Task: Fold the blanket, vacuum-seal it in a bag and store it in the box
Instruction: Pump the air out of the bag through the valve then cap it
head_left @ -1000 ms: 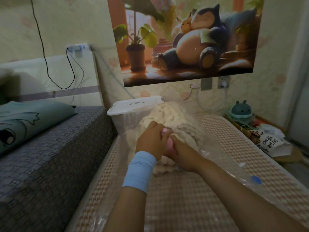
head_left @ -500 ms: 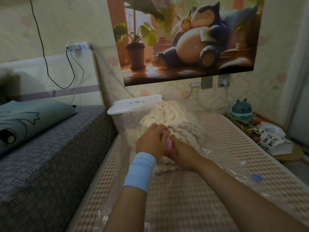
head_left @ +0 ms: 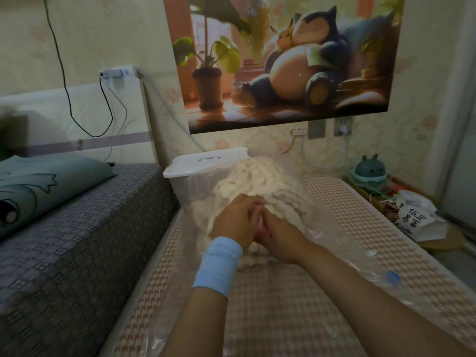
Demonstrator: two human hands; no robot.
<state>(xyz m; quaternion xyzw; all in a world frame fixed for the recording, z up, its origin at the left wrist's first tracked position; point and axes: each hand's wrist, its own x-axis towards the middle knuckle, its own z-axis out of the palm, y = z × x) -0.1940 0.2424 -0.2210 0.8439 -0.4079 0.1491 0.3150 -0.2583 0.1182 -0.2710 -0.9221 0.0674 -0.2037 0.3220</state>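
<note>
Blanket (head_left: 247, 181) lies in the bag (head_left: 334, 243) at the mat's (head_left: 283, 318) far end, against the box (head_left: 206, 163). Hardly anything has moved: left grip (head_left: 237, 220) and right grip (head_left: 279, 237) stay clasped round a pink thing (head_left: 262, 226), so sealing is probably still under way.

This is my bedroom at home, pretty plainly. Bed (head_left: 77, 240) on my left with a grey patterned cover and a teal cartoon pillow (head_left: 38, 184), padded headboard (head_left: 77, 114) behind it, black cable (head_left: 64, 86) hanging down the flowery wallpaper (head_left: 108, 32). Big cartoon poster (head_left: 283, 63) on the wall, a white plug in the sockets (head_left: 342, 126) under it, a lidded plastic box (head_left: 206, 163) below that, and a woven mat (head_left: 365, 217) laid out in front of me, right beside the bed.
</note>
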